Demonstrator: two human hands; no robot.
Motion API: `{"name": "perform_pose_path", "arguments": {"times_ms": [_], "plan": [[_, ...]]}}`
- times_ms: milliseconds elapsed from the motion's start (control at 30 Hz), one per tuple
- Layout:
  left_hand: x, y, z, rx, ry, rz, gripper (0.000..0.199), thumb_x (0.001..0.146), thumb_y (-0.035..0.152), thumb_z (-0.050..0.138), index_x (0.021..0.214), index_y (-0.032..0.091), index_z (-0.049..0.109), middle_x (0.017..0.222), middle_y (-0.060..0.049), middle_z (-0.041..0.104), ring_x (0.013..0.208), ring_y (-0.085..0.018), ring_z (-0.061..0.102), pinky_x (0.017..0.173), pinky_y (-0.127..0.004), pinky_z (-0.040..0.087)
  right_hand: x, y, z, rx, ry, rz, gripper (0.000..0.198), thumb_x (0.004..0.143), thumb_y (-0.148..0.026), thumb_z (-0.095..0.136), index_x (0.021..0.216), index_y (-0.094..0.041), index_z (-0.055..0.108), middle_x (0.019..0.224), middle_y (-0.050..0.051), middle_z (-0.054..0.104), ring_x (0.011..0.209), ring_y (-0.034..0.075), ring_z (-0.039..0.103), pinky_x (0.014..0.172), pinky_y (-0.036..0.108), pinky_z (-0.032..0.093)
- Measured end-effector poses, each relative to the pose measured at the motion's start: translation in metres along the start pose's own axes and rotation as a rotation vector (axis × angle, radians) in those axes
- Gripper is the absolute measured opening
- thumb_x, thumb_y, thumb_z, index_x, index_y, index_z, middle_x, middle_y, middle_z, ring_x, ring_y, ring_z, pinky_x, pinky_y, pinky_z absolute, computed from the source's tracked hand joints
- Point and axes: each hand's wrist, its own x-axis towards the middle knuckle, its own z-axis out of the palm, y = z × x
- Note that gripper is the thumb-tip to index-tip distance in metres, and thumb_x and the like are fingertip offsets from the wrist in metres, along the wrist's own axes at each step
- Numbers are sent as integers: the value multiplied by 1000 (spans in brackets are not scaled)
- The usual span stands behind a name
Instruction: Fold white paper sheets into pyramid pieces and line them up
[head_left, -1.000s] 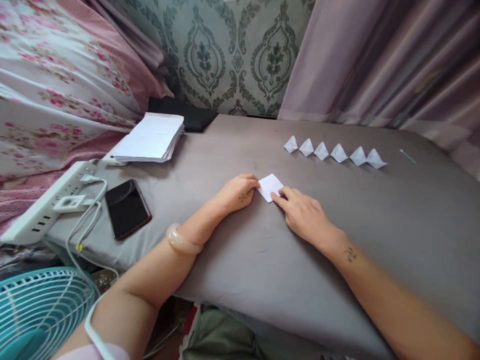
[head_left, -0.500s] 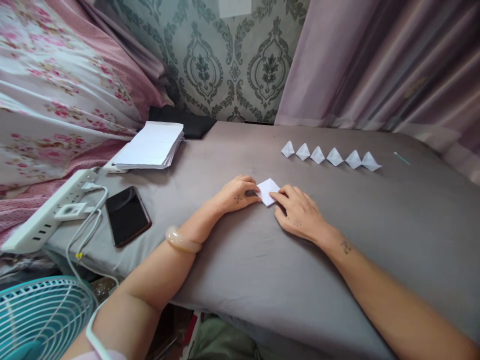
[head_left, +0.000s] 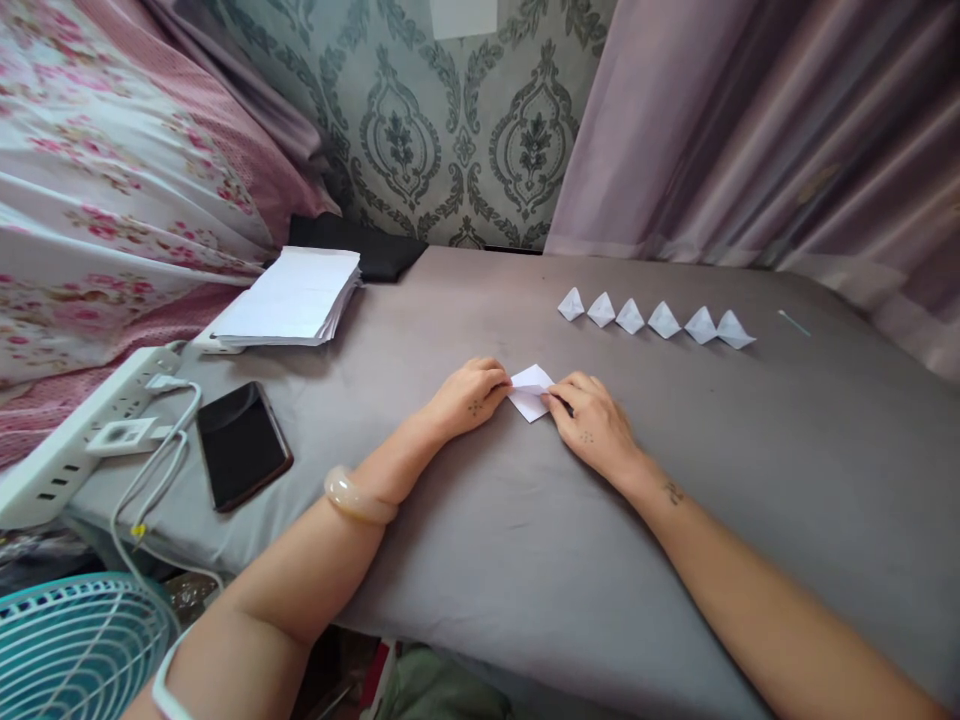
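Note:
A small white square of folded paper (head_left: pixel 530 404) lies cornerwise on the grey cloth surface, its upper layer raised along the middle. My left hand (head_left: pixel 474 392) pinches the paper's left corner between thumb and fingers. At the right corner, my right hand (head_left: pixel 590 415) has its thumb and forefinger closed on the paper. Beyond them stands a row of several folded white paper shapes (head_left: pixel 631 316), each pointed at the top.
On the left are a stack of white paper (head_left: pixel 289 295), a black phone (head_left: pixel 244 445) and a white power strip (head_left: pixel 90 435) with cables. A teal fan (head_left: pixel 82 650) is at the lower left. A cotton swab (head_left: pixel 793 322) lies at the right.
The paper lay flat under my right fingers before; now its upper layer is lifted along the middle. My right fingers have shifted to its right corner. The view has shifted slightly.

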Motion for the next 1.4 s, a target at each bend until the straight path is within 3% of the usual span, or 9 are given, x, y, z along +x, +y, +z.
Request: {"name": "perform_pose_path", "arguments": {"times_ms": [267,533,1067,1233,1400], "plan": [[8,4,4,-247,86,-335,10,83,23,63,80,16,70,92,-6,65,79,-15,60,76,-28,48,6,10,4,166,48,130,25,90,-33,50,89,-20,70,96,8,61,91,22,59,86,36,44],[12,12,2,-278,115,-508,12,80,25,67,74,14,67,91,-6,60,76,-14,57,76,-28,47,10,17,7,249,128,233,24,85,-38,55,76,-18,65,91,8,61,69,16,56,72,33,47],[13,10,6,-230,104,-486,9,80,20,64,73,15,62,91,-5,55,78,-14,55,80,-32,48,21,23,5,242,70,320,22,79,-38,62,66,-20,65,88,6,58,70,16,55,75,34,45],[14,10,5,-218,92,-475,8,80,19,63,73,15,62,93,-6,55,80,-15,54,81,-32,48,24,36,-9,431,-118,359,23,82,-32,54,70,-20,70,97,5,62,73,14,57,77,32,44],[14,12,5,-208,80,-489,10,81,21,62,73,15,62,95,-7,55,82,-15,55,82,-32,48,20,40,-14,572,-93,392,22,79,-35,57,71,-19,70,102,6,64,76,14,58,76,31,44]]}}
